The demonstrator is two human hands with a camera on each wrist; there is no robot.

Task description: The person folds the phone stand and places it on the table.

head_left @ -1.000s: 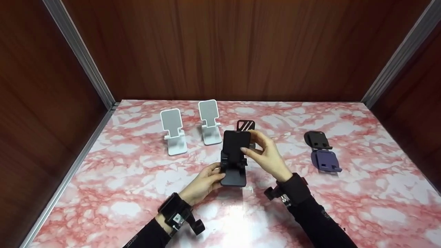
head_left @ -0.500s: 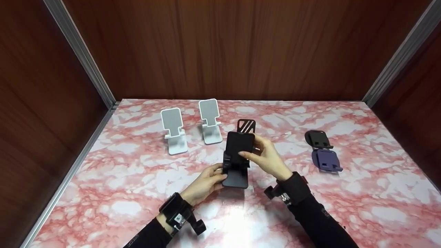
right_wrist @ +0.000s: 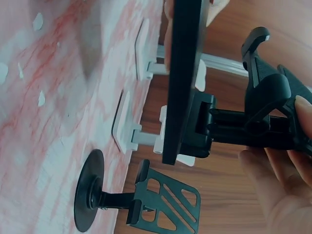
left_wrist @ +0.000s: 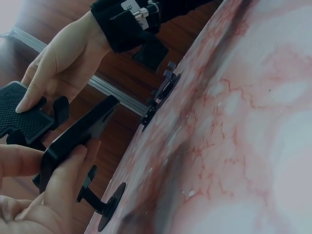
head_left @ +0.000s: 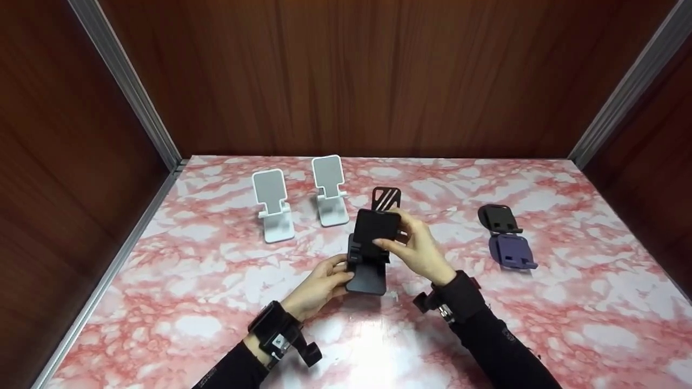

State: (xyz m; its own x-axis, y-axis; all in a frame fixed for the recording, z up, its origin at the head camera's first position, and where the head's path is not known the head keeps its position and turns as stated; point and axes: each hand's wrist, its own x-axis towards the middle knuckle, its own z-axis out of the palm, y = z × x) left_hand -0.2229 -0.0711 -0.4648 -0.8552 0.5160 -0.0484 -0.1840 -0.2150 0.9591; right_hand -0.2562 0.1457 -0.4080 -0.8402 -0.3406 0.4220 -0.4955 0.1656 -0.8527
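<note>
A black folding phone stand is held up over the table between both hands. My left hand pinches the left side of its flat base. With thumb on the front and fingers behind, my right hand grips the upper plate. In the left wrist view the base sits between left thumb and fingers, and the right thumb presses the textured plate. The right wrist view shows the hinged arm joining base to plate, with two hooks on the plate's lower edge.
Two white phone stands stand upright at the back left. Close behind my hands is a black slotted stand on a round base. Folded black and purple stands lie at the right of the marbled table.
The stand's upper plate has tipped back and looks shorter, shifting slightly right and down with my right hand. My left hand keeps its grip on the base.
</note>
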